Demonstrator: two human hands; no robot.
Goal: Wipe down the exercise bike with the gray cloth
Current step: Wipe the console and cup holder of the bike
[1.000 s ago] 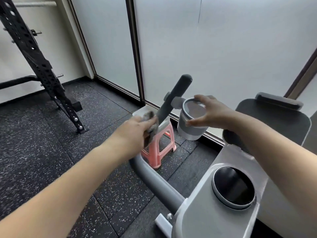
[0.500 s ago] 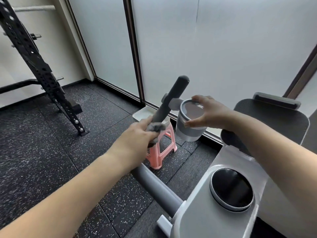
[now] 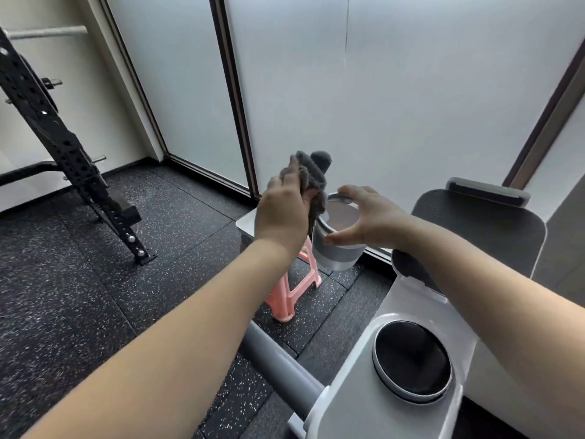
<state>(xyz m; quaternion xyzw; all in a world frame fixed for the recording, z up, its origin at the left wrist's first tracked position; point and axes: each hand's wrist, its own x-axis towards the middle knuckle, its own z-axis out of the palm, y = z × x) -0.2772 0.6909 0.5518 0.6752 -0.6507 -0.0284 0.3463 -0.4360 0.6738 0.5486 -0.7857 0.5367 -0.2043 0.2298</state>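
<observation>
The exercise bike's white console (image 3: 361, 391) with a round black dial (image 3: 411, 365) fills the lower right. A grey handlebar tube (image 3: 278, 362) runs up from it to a dark foam grip (image 3: 321, 160). My left hand (image 3: 283, 210) is closed on the gray cloth (image 3: 311, 179), wrapped around the grip near its top end. My right hand (image 3: 364, 217) grips the rim of the grey cup holder (image 3: 338, 251) fixed beside the grip.
A pink plastic stool (image 3: 291, 293) stands on the speckled black rubber floor under the handlebar. A black perforated rack upright (image 3: 63, 147) leans at the left. Frosted glass panels run behind. A black mesh chair back (image 3: 487, 229) is at the right.
My left hand has slid the cloth up the foam grip from its lower part to near the tip. The right hand has stayed on the cup holder.
</observation>
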